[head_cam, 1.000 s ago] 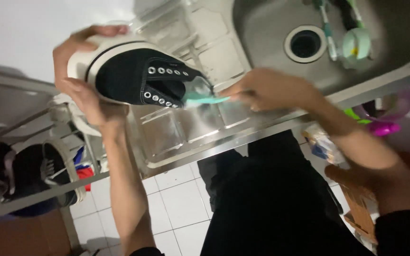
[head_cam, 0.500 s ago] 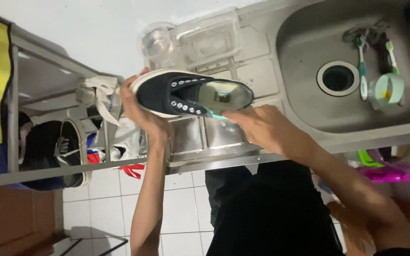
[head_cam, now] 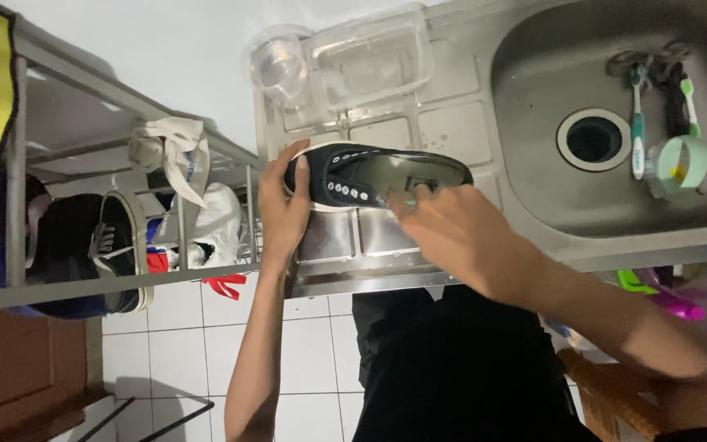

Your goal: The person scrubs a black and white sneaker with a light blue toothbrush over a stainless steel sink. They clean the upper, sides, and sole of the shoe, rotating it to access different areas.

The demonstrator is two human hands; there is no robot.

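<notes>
A black canvas sneaker (head_cam: 353, 176) with a white sole and metal eyelets, without laces, lies opening-up on the steel draining board (head_cam: 443, 123). My left hand (head_cam: 282, 209) grips its toe end. My right hand (head_cam: 452, 229) rests at the near side of the shoe's opening, closed on a teal toothbrush (head_cam: 410, 201). Only a small tip of the brush shows past my fingers; the rest is hidden in the hand.
The steel sink basin (head_cam: 550, 196) on the right holds two toothbrushes (head_cam: 637, 123) and a pale green ring-shaped thing (head_cam: 679, 168) beside the drain (head_cam: 592, 139). Clear plastic containers (head_cam: 370, 61) stand behind the shoe. A metal rack (head_cam: 18, 164) on the left carries another black shoe (head_cam: 116, 245).
The sneaker has turned from showing its side to opening-up and now sits lower on the draining board. My right hand has moved in over the shoe's opening, covering the brush.
</notes>
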